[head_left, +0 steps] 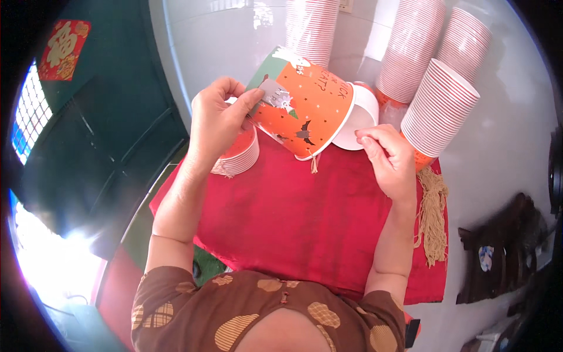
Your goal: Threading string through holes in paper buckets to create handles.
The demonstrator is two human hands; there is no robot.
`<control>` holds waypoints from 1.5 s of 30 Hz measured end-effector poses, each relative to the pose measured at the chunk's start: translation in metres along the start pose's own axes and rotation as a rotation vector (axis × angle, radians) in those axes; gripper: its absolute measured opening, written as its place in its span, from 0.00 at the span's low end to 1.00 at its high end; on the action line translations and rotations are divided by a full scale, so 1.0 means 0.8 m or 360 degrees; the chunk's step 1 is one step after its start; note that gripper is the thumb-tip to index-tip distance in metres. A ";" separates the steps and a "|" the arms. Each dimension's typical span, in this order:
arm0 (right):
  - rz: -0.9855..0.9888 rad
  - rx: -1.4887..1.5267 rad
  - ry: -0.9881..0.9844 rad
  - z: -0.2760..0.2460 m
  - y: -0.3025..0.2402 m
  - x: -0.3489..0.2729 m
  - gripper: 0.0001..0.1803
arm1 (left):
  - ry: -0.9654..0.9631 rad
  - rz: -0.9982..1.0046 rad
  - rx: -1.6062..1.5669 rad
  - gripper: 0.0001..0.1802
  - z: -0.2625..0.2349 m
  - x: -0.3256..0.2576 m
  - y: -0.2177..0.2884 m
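An orange paper bucket (311, 100) with a green band, a bat and other Halloween figures is tilted above the table. My left hand (220, 111) is closed on its green end, the thumb lying over the printed side. The white-rimmed mouth points to the lower right, and a short tan cord end (314, 164) dangles from that rim. Just right of the mouth, my right hand (390, 155) is raised with thumb and forefinger pinched together. Whatever those fingers hold, if anything, is too small to make out. Behind the bucket, another paper bucket (366, 111) shows its white inside.
A red cloth (275, 217) covers the table. Beside my left wrist sits a short stack of buckets (241, 155) with cord ends. Tall nested stacks (443, 105) stand at the right and back. A tan cord bundle (433, 217) hangs over the right side. Dark carved furniture (501, 249) stands beyond.
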State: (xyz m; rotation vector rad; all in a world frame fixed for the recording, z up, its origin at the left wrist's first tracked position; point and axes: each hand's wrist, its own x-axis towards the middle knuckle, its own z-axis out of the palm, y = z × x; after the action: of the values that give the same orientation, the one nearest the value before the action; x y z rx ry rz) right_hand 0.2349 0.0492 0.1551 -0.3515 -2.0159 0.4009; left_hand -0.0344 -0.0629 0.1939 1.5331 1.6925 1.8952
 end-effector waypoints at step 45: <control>-0.0313 -0.0204 -0.0540 0.195 0.100 -0.089 0.05 | 0.0032 0.0389 0.1406 0.14 -0.160 0.074 -0.058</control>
State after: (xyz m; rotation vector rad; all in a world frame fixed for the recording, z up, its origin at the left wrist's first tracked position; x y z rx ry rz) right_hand 0.1338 0.0721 -0.0035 -0.1679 -2.3902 0.2187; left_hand -0.1803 -0.0872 0.2116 2.0595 2.6544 1.2645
